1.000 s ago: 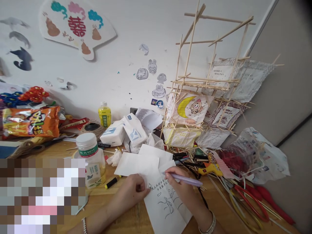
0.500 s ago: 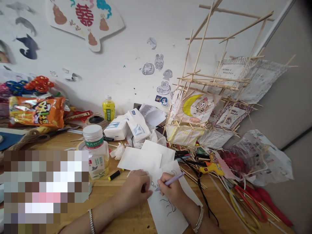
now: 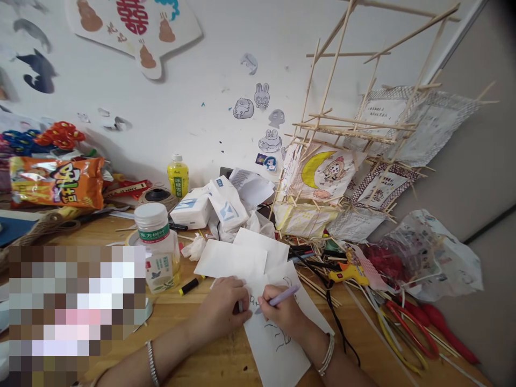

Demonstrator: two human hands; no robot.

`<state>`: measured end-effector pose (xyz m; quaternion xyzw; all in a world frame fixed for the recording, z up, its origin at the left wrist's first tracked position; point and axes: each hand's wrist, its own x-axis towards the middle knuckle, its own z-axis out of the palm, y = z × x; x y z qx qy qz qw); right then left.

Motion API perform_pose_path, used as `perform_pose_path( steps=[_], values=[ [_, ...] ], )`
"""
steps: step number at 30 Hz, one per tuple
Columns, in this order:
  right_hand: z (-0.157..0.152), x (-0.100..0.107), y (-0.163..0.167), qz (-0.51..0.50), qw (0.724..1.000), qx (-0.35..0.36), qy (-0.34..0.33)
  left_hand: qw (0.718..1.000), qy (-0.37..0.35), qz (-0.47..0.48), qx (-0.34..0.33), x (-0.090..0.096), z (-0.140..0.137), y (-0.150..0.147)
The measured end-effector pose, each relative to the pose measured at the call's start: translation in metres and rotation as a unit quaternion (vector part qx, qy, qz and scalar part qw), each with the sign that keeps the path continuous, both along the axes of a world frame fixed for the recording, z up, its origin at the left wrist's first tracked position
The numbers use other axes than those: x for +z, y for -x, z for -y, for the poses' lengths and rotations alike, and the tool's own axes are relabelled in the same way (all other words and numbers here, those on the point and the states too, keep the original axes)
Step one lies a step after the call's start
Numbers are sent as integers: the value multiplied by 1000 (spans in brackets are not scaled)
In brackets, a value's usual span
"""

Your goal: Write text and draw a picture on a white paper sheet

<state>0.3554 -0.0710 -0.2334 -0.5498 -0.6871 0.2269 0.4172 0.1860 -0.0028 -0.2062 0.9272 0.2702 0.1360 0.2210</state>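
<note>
A light purple pen (image 3: 286, 294) is gripped in my right hand (image 3: 285, 314), its tip low over a white sheet of paper (image 3: 270, 357). Black line drawings mark the sheet, some partly covered by that hand. My left hand (image 3: 226, 305) rests at the sheet's left edge with its fingers curled in. A small greyish bit shows between its thumb and fingers, too hidden to name. Just beyond the hands lie more white sheets (image 3: 229, 259). Left of them is a black marker with yellow ends (image 3: 191, 285).
A plastic jar with a white lid (image 3: 155, 247) stands left, near tissue packs (image 3: 228, 204) and a yellow-green bottle (image 3: 178, 176). At right are a stick frame with drawn panels (image 3: 328, 172), a yellow glue gun (image 3: 349, 274), red-handled scissors (image 3: 415, 328) and a black cable (image 3: 342, 336).
The view has shifted slightly. My right hand and the pen have moved a little over the sheet, with the pen tilted a bit differently. My left hand stays at the paper's edge.
</note>
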Motion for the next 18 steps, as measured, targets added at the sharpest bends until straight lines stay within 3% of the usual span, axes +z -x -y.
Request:
perform_pose_path(
  steps=[18],
  values=[
    [1, 2, 1, 17, 1000, -19, -3, 1000, -7, 1, -1, 1, 1, 0]
  ],
)
